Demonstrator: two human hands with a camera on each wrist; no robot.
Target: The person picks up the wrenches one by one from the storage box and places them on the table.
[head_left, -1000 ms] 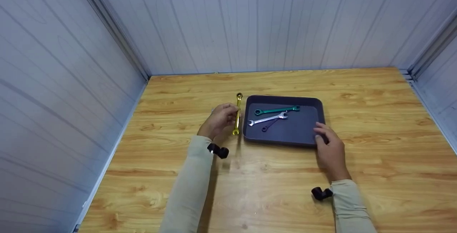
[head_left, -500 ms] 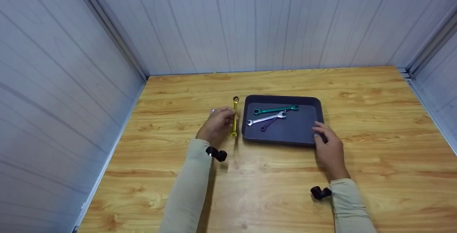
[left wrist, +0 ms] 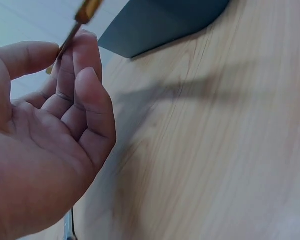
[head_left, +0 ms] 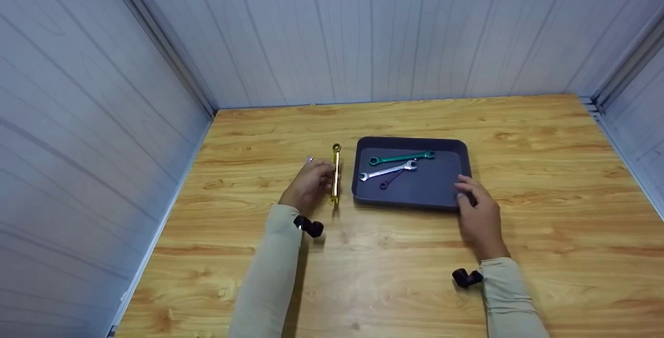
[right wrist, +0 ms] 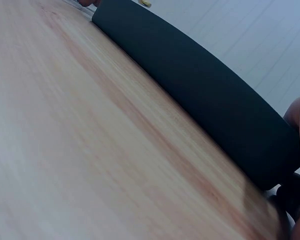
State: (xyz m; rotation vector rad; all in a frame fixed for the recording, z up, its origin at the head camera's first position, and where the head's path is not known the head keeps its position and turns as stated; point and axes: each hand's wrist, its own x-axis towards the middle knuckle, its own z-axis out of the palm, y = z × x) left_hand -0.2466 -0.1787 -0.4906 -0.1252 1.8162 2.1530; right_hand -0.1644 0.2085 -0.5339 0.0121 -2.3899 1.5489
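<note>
Wood-grain tbl, dk grey tray on it. R hand grips tray's right rim nr front corner. L hand pinches gold wrench, thumb vs fingertips, above tbl, just left of tray. Wrench: shiny, slim; ring end far, open fork nr. In tray: green wrench, silver wrench crossing small purple wrench.

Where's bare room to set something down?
Bare table: between the sleeves, nearer than the tray, and right of the right hand. Crowded: the tray's left and middle, with three wrenches, and left of it, where the left hand pinches a gold wrench.
</note>
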